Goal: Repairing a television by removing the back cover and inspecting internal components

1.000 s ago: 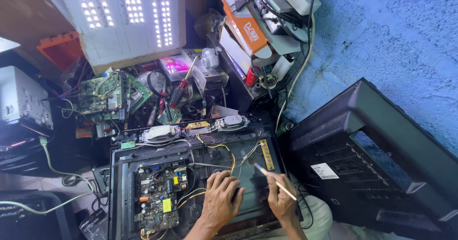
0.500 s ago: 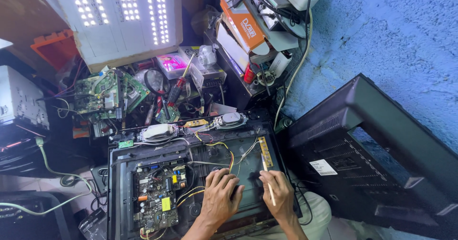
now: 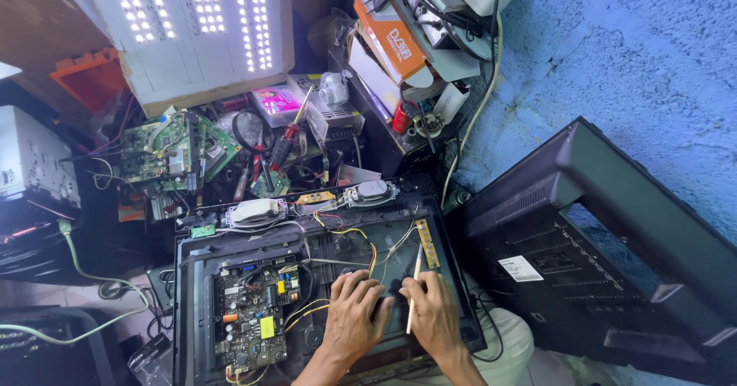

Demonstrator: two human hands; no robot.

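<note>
An opened flat-screen television (image 3: 199, 278) lies face down in front of me, its dark metal back exposed. My left hand (image 3: 355, 317) rests flat on the metal panel, fingers spread, just right of a green circuit board (image 3: 249, 317) with yellow and red wires (image 3: 361, 240). My right hand (image 3: 436, 313) lies beside it, holding a thin pale stick-like tool (image 3: 413, 292) that points up towards a narrow yellow strip board (image 3: 427, 242). Two oval speakers (image 3: 368, 193) sit at the set's top edge.
The removed black back cover (image 3: 614, 255) leans at right against a blue wall. A lit white LED panel (image 3: 192, 25) stands behind. Loose circuit boards (image 3: 173, 152), a red-handled screwdriver (image 3: 285, 140), boxes (image 3: 384, 41) and cables crowd the area beyond.
My right hand has moved left and down onto the panel beside the left hand, and the tool has swung from slanting sideways to pointing upward.
</note>
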